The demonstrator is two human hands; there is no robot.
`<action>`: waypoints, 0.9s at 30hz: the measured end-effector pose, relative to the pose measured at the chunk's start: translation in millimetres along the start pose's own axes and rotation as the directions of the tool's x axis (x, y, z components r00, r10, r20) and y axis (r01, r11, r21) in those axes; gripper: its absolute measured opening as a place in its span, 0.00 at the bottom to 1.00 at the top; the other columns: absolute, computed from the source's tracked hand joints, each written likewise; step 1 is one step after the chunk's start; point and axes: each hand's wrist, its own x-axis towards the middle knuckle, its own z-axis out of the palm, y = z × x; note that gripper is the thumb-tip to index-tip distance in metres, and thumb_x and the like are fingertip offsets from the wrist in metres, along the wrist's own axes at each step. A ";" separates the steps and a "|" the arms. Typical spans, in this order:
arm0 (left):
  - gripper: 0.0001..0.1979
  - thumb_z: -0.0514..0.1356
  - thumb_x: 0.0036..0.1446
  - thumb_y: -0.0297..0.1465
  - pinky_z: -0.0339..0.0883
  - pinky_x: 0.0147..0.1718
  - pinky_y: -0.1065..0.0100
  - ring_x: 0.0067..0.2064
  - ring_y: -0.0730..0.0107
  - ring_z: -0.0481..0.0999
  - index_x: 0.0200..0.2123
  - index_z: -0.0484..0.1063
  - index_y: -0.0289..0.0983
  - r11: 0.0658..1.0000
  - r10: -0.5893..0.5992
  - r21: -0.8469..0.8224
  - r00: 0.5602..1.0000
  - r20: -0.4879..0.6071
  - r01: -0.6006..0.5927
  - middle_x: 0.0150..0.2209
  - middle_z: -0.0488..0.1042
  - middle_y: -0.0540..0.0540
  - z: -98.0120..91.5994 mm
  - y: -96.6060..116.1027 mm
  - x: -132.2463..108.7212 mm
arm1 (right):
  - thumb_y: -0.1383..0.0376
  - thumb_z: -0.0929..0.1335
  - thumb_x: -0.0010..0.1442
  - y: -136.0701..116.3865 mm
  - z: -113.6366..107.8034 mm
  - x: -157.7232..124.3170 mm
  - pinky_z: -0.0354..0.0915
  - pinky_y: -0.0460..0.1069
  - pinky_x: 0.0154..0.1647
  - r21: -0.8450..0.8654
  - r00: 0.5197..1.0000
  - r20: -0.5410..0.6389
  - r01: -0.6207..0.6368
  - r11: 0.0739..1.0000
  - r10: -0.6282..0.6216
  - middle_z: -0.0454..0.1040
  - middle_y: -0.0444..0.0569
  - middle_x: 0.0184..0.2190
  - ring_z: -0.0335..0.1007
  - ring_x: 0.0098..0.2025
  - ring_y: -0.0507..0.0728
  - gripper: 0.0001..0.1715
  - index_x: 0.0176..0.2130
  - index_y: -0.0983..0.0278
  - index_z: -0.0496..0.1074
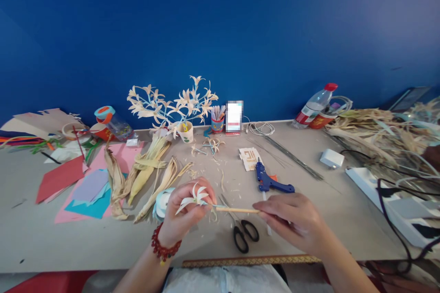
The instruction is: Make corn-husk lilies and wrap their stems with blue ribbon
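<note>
A white husk flower (195, 198) with narrow curling petals is pinched at its blue-wrapped stem by my left hand (187, 208), which wears a red bead bracelet. My right hand (292, 217) grips one end of a thin wooden stick (237, 210). The stick's other end reaches the flower's stem near my left fingertips; I cannot tell whether they are joined. Black-handled scissors (244, 233) lie on the table below the stick. A roll of pale blue tape (161, 203) sits beside my left hand, partly hidden. Behind my right hand lies a blue glue gun (271, 179).
Finished husk flowers (187, 100) stand in a paper cup (186, 133) at the back. Dried corn husks (147, 174) and coloured paper (91, 192) lie left. A power strip (388, 206) with cables, wires (292, 155) and a tilted bottle (312, 107) are at right.
</note>
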 end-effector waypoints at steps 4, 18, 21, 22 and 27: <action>0.02 0.62 0.55 0.28 0.66 0.36 0.59 0.34 0.62 0.71 0.29 0.74 0.39 0.999 0.008 0.035 1.000 0.016 -0.008 0.29 0.74 0.46 -1.0 0.9 -0.1 | 0.71 0.65 0.62 -0.9 -0.5 1.4 0.61 0.45 0.26 -0.003 1.000 -0.005 0.007 1.000 -0.007 0.73 0.46 0.24 0.68 0.24 0.51 0.10 0.43 0.65 0.74; 0.02 0.62 0.55 0.27 0.67 0.37 0.59 0.33 0.64 0.72 0.30 0.75 0.38 0.998 0.041 0.038 0.999 0.017 -0.042 0.29 0.74 0.46 -2.2 1.8 0.4 | 0.70 0.65 0.63 6.2 2.3 2.8 0.61 0.45 0.26 0.027 1.000 0.008 0.020 0.999 -0.020 0.74 0.47 0.25 0.68 0.24 0.51 0.10 0.43 0.64 0.74; 0.02 0.62 0.55 0.27 0.67 0.38 0.59 0.33 0.65 0.71 0.30 0.74 0.38 0.999 0.022 0.034 1.000 0.007 -0.022 0.29 0.74 0.46 -2.4 1.9 0.3 | 0.70 0.65 0.63 6.2 2.4 2.6 0.61 0.45 0.26 0.023 1.000 0.013 0.018 1.000 -0.018 0.74 0.47 0.25 0.68 0.24 0.51 0.10 0.43 0.64 0.74; 0.02 0.62 0.55 0.26 0.66 0.38 0.59 0.33 0.65 0.71 0.30 0.74 0.38 0.999 0.023 0.033 1.000 0.011 -0.024 0.29 0.74 0.46 -2.4 1.9 0.2 | 0.70 0.65 0.63 6.3 2.5 2.5 0.61 0.45 0.26 0.026 1.000 0.015 0.016 1.000 -0.016 0.74 0.47 0.25 0.68 0.24 0.51 0.10 0.43 0.64 0.74; 0.02 0.62 0.55 0.28 0.67 0.38 0.57 0.33 0.64 0.71 0.29 0.74 0.38 0.999 0.020 0.041 1.000 0.004 -0.020 0.28 0.74 0.45 -2.7 1.0 -0.8 | 0.71 0.66 0.62 5.6 2.4 2.3 0.61 0.45 0.26 0.031 1.000 0.009 0.016 0.999 -0.016 0.74 0.47 0.25 0.68 0.25 0.51 0.11 0.44 0.64 0.74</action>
